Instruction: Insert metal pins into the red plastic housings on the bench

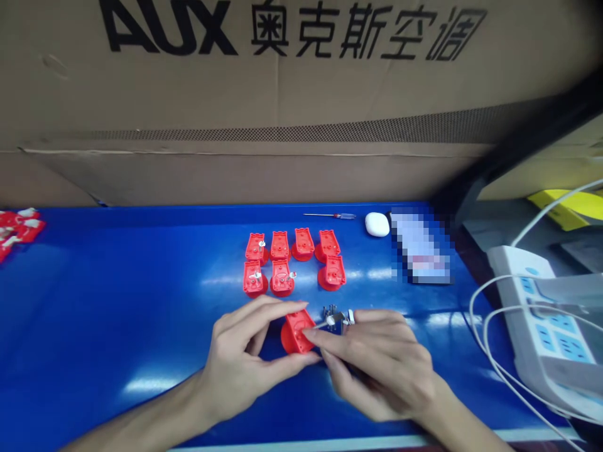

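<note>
Fitting red housing (298,328), apparently, near front edge of desk (136,314)
Left hand (247,358) clamps it; right hand (384,361), grip unclear; steadiness needed next.

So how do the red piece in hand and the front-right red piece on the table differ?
The held piece is gripped by the left hand, with the right hand at it; the front-right piece rests on the blue table, untouched. The held piece also looks larger in view than the front-right piece. Both are red and similarly shaped.
</note>
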